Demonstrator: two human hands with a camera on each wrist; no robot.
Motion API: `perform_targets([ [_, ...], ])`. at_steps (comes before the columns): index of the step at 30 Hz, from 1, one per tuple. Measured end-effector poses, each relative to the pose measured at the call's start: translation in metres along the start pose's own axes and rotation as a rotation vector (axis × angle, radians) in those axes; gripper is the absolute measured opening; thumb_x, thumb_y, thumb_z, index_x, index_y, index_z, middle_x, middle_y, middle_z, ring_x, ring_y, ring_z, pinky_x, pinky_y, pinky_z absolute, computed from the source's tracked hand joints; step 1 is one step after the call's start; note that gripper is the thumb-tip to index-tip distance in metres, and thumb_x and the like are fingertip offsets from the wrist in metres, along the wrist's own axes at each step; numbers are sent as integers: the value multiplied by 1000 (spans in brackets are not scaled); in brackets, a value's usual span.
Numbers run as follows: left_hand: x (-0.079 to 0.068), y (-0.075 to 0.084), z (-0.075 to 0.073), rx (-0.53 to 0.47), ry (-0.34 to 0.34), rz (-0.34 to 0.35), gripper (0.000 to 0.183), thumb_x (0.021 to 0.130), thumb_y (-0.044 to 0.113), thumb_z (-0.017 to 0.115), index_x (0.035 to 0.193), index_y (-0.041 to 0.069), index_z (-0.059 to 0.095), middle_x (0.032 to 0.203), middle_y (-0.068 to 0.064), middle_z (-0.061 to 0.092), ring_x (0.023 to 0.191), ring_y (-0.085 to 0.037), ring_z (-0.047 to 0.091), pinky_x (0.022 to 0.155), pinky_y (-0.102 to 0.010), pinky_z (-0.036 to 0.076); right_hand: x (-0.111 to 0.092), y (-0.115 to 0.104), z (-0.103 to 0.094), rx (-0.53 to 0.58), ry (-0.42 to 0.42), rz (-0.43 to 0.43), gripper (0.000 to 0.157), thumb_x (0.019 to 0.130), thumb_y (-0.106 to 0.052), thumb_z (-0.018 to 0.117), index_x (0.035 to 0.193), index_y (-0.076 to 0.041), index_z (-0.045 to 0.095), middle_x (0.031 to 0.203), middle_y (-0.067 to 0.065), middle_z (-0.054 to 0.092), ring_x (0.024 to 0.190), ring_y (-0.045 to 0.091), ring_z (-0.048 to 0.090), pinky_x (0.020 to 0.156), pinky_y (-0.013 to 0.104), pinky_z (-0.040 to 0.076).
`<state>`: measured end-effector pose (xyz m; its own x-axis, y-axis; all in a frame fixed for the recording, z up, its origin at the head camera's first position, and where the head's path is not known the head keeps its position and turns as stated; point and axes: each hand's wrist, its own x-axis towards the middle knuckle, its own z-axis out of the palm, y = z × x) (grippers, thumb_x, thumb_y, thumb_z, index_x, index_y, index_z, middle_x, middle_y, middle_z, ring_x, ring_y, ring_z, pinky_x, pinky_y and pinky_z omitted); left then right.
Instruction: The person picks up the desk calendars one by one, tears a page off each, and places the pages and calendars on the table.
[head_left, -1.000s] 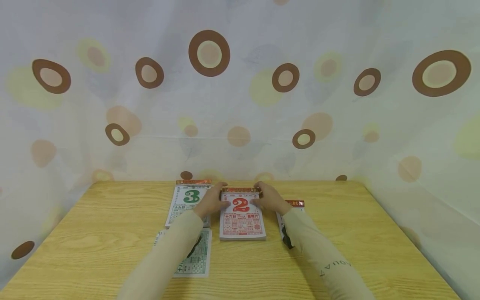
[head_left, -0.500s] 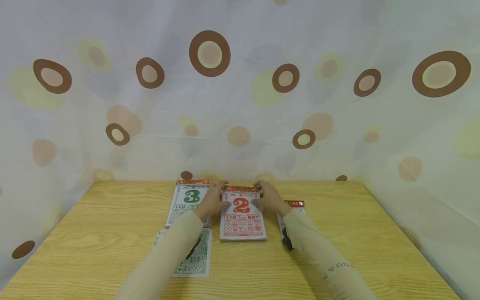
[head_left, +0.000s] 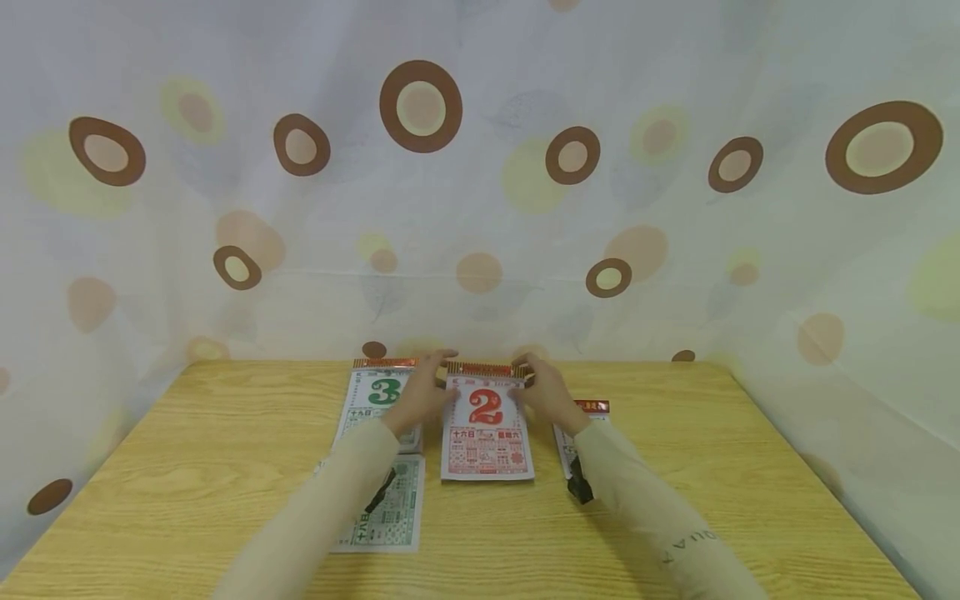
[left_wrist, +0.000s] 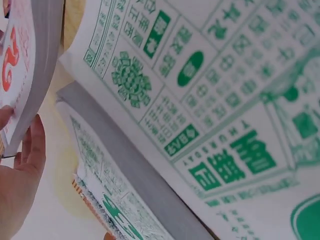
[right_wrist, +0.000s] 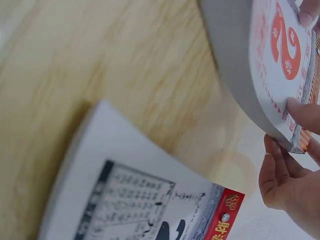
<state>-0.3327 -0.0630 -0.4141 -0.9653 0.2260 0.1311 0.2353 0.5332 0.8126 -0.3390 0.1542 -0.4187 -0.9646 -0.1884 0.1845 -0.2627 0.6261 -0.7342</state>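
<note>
A tear-off calendar with a big red 2 [head_left: 484, 437] lies in the middle of the table, its top end tilted up. My left hand [head_left: 424, 392] grips its upper left edge, the thumb on the front page and fingers behind, as the left wrist view shows. At the upper right edge my right hand [right_wrist: 295, 185] pinches it, with the thumb on the page and fingers underneath. The calendar's bottom edge stays low near the table. Left of it lies a calendar with a green 3 [head_left: 363, 400], partly behind my left hand.
Another green-printed calendar [head_left: 397, 525] lies at the front left, partly under my left forearm. To the right, a calendar with a red header [right_wrist: 227, 212] sits beneath my right sleeve [head_left: 622, 467]. A dotted curtain [head_left: 480, 208] hangs behind the wooden table [head_left: 712, 500].
The top end of the red 2 calendar has risen and tilted up, with both hands moving up along with it. The other calendars have stayed in place.
</note>
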Motion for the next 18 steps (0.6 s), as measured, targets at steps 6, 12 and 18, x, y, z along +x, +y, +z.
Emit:
perform_targets([
  [6, -6, 4, -7, -82, 2, 35, 60, 82, 2, 63, 135, 15, 39, 132, -17, 38, 102, -33, 58, 74, -34, 56, -2, -3, -6, 33, 84, -99, 30, 84, -6, 61, 114, -4, 54, 115, 16, 57, 92, 29, 59, 80, 39, 53],
  [12, -8, 8, -14, -73, -15, 105, 54, 83, 3, 62, 132, 19, 44, 131, -17, 42, 103, -33, 58, 76, -36, 56, -7, -6, -12, 60, 115, -148, 28, 85, -9, 62, 112, -6, 57, 107, 16, 62, 89, 28, 61, 77, 37, 54],
  [18, -10, 11, -22, -124, -59, 202, 44, 84, 0, 61, 124, 15, 51, 132, -13, 46, 105, -34, 56, 77, -34, 56, -12, -12, -18, 88, 118, -178, 27, 85, -9, 62, 112, -7, 57, 106, 16, 61, 87, 28, 61, 75, 36, 54],
])
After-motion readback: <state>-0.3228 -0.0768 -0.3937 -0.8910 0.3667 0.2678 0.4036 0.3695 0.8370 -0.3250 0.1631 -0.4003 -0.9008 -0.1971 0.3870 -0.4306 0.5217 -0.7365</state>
